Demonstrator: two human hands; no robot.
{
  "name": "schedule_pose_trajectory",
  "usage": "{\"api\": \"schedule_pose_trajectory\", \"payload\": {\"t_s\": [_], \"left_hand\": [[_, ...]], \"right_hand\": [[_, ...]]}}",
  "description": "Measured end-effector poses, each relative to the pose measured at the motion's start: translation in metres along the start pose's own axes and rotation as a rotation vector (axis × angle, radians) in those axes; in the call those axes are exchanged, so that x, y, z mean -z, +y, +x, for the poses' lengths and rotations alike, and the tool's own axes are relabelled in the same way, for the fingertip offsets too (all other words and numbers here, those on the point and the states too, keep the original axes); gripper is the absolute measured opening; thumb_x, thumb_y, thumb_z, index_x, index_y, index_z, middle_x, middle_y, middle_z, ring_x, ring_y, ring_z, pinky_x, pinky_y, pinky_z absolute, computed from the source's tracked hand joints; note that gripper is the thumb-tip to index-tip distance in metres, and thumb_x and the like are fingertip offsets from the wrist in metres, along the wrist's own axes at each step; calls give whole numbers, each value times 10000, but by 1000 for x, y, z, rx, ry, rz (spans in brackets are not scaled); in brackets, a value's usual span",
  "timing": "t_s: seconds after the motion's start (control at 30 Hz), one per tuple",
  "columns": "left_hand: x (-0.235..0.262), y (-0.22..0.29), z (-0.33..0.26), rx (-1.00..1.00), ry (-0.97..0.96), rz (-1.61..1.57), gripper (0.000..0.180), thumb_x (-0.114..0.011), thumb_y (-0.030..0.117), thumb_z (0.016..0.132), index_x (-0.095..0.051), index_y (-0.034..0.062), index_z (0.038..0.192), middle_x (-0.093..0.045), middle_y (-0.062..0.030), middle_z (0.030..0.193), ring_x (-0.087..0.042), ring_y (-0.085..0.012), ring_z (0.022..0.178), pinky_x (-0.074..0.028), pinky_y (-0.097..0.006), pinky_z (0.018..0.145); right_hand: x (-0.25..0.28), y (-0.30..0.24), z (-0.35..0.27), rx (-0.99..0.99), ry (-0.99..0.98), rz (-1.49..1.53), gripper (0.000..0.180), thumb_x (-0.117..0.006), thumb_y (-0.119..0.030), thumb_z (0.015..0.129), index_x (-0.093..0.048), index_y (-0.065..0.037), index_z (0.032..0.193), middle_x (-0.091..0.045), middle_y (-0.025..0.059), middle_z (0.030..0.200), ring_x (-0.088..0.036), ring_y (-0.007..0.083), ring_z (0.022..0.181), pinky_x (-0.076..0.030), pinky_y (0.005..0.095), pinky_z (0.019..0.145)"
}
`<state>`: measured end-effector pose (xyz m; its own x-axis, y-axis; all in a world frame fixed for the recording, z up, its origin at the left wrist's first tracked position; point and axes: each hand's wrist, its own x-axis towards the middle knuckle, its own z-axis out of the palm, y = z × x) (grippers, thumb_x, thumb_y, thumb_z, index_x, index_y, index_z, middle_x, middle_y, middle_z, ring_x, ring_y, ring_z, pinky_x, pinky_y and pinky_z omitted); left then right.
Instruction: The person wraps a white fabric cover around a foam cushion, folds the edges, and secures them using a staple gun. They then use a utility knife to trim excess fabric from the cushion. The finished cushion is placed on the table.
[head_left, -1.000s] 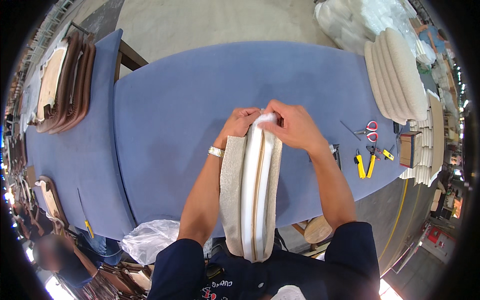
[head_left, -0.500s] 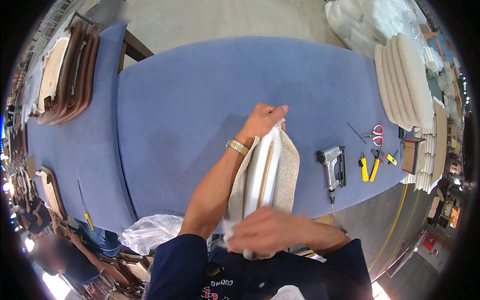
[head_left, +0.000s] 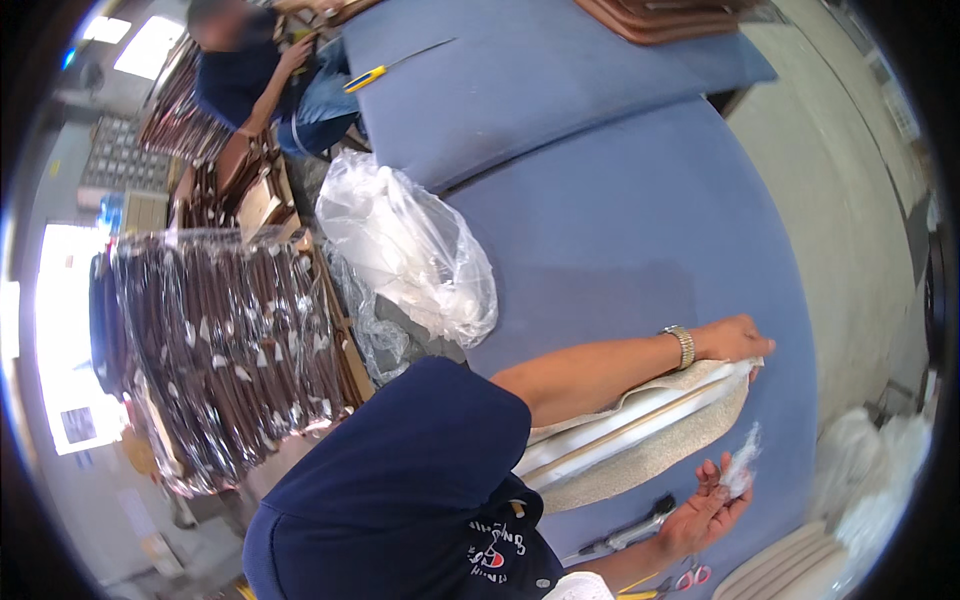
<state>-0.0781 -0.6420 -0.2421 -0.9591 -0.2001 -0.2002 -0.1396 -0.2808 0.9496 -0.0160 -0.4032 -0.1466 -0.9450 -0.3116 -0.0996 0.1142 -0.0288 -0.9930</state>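
My left hand (head_left: 738,342), fingers closed, grips the far end of a beige fabric-covered panel (head_left: 645,470). The panel stands on edge against my body, its cover spread to show white padding (head_left: 580,438) on both sides of a thin wood-coloured strip. Away from the panel, my right hand (head_left: 700,518) pinches a tuft of white fibre stuffing (head_left: 740,468). Between that hand and my body a staple gun (head_left: 632,532) lies on the blue table, partly covered by my forearm. Red-handled scissors (head_left: 692,577) lie at the lower edge.
A clear plastic bag (head_left: 410,250) with white filling rests against the blue table (head_left: 620,220). Brown padded pieces (head_left: 230,350) stand in wrapped rows at left. A co-worker (head_left: 240,75) sits beyond, near a yellow-handled screwdriver (head_left: 385,72). Beige cushions (head_left: 785,570) are at lower right.
My view has swung left, bringing the bag and wrapped rows into sight. My right hand has left the panel's near end and reached out with a white tuft. My left hand keeps its grip.
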Motion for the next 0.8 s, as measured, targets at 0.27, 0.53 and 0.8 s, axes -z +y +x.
{"api": "schedule_pose_trajectory", "payload": {"t_s": [0.27,0.53,0.8], "left_hand": [[77,71,-83,-166,175,8,492,-610,433,990,-700,10,1225,-694,-179,1220,-642,-251,1140,-481,-381,1005],[75,12,-111,-243,405,-636,576,-551,359,1050,-467,31,1516,-582,-122,1421,-534,-219,1323,-404,-368,1162],[117,31,-198,-111,469,-403,412,-543,258,1089,-580,16,1420,-690,-98,1205,-680,-153,1049,-595,-297,878]], "right_hand": [[-123,-96,63,760,-529,-240,270,-577,-122,1034,-523,50,1235,-659,225,1149,-662,256,923,-558,366,819],[-228,-4,72,437,-461,-445,271,-603,-14,995,-529,38,1250,-685,184,1113,-679,252,1028,-559,364,881],[-231,36,54,709,-711,-804,215,-755,-59,849,-704,-43,1058,-707,108,1187,-608,320,1237,-463,451,1060]]}}
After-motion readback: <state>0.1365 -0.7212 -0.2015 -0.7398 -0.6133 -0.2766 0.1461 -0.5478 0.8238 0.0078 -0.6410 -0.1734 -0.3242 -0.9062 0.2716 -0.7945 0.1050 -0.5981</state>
